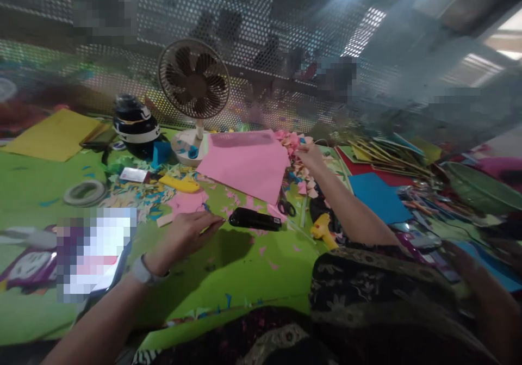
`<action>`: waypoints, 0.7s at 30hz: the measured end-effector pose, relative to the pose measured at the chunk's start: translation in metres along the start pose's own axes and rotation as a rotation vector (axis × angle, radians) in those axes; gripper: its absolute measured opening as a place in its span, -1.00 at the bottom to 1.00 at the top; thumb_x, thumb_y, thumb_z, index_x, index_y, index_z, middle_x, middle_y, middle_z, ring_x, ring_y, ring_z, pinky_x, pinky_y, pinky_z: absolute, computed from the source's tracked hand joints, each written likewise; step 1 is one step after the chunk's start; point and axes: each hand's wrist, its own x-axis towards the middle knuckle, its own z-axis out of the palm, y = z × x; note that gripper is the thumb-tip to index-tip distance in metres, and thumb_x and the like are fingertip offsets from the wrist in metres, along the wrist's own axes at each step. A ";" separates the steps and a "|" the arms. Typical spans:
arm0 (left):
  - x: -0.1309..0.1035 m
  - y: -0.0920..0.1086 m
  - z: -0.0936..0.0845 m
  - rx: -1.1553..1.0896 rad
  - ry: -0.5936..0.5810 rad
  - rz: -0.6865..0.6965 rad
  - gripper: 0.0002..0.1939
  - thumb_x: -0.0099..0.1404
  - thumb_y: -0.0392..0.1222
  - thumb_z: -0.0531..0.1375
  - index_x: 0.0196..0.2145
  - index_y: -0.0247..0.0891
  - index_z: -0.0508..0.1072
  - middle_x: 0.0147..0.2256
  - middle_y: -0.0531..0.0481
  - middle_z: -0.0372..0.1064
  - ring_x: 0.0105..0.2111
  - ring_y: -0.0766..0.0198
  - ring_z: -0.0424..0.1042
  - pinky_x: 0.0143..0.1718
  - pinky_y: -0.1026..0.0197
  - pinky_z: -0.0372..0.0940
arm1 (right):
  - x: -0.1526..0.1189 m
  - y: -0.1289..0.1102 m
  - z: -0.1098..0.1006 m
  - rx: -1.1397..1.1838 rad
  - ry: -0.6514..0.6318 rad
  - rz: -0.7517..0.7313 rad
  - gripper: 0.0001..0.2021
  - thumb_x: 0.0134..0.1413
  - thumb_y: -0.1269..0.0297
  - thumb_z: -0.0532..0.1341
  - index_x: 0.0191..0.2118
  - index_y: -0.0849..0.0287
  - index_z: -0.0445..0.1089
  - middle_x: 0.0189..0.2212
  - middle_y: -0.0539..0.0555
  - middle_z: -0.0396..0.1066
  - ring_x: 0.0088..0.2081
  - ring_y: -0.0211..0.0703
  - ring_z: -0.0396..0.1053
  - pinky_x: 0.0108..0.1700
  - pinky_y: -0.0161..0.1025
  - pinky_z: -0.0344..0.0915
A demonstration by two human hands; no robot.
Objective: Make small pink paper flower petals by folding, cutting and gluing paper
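My left hand (190, 234), with a pale watch band on its wrist, hovers over the green table. Its thumb and fingers are pinched together, and whatever is between them is too small to name. Just right of the fingertips lies a black stapler (255, 220). My right hand (310, 157) reaches far forward to a heap of pink and peach paper pieces (289, 142). Its fingers are closed at the edge of the heap; blur hides what they hold. Between the hands lies a large pink paper sheet (248, 161). Black-handled scissors (286, 207) are partly beneath it.
A desk fan (196, 85) stands at the back. Left are a phone (100, 251), a tape roll (85, 192), a yellow cutter (179, 183) and paper scraps. A yellow glue gun (324, 229), blue paper (379, 196) and a green basket (481, 185) are right. Another person's arm (481, 283) shows there.
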 end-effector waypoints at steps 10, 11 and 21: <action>0.000 0.025 0.021 -0.171 -0.152 0.089 -0.71 0.45 -0.09 0.10 -0.20 -0.19 0.61 -0.42 -0.05 0.59 -0.52 0.33 0.51 -0.48 0.33 0.23 | -0.131 -0.084 0.037 0.353 -0.438 -0.299 -0.82 0.10 0.31 0.27 -0.19 0.22 0.54 -0.33 0.11 0.57 -0.35 -0.19 0.50 -0.25 -0.25 0.41; 0.000 0.027 0.021 -0.173 -0.120 0.100 -0.70 0.45 -0.08 0.10 -0.21 -0.19 0.62 -0.45 -0.05 0.58 -0.52 0.33 0.50 -0.48 0.33 0.23 | -0.147 -0.096 0.044 0.289 -0.475 -0.411 -0.81 0.13 0.28 0.26 -0.17 0.21 0.54 -0.29 0.12 0.58 -0.30 -0.15 0.51 -0.21 -0.23 0.41; 0.002 0.040 0.025 -0.301 0.119 0.349 -0.75 0.43 -0.16 0.11 -0.16 -0.24 0.59 -0.36 -0.03 0.62 -0.42 0.32 0.56 -0.37 0.31 0.36 | -0.185 -0.163 0.151 -0.542 -0.638 -1.013 -0.72 0.28 0.46 0.06 -0.01 0.35 0.46 -0.03 0.30 0.50 -0.02 -0.02 0.43 0.02 -0.14 0.29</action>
